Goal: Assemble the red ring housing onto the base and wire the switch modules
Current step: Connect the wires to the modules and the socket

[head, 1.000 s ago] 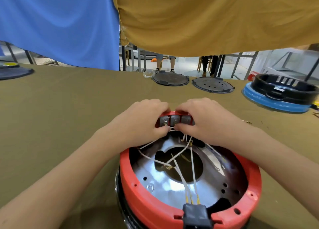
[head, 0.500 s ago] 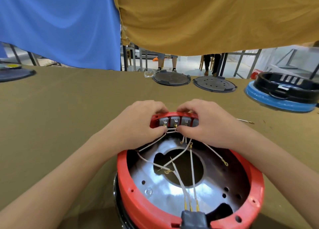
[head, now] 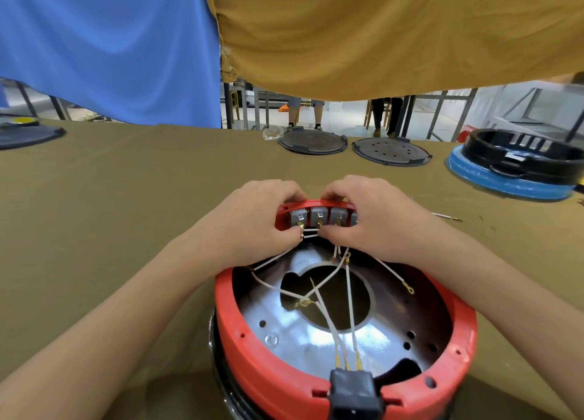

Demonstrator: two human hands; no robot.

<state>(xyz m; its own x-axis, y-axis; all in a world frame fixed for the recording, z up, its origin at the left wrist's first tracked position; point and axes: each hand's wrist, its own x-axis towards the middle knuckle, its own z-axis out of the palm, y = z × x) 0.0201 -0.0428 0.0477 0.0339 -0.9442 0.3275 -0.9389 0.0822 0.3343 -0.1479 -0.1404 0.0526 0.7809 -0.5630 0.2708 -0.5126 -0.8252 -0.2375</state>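
The red ring housing [head: 252, 350] sits over a black base [head: 221, 385] near the front edge, with a shiny metal plate [head: 303, 343] inside. At its far rim a red switch panel [head: 316, 204] carries a row of grey switch modules [head: 319, 216]. My left hand [head: 256, 220] grips the panel's left end and pinches a white wire [head: 309, 231] at a terminal. My right hand [head: 369, 217] grips the panel's right end, thumb on the same wire. More white wires [head: 349, 302] cross the plate to a black connector [head: 352, 391].
The olive table cloth [head: 126, 214] spreads all around. Two dark round lids [head: 311, 141] [head: 390, 152] lie at the far edge. A black ring on a blue base [head: 518, 169] stands at far right. A loose wire [head: 447, 217] lies right of my hand. Blue and mustard cloths hang behind.
My hands have stayed on the switch panel. More of the grey switch modules show between them, and my fingers have shifted along the wire at the terminals.
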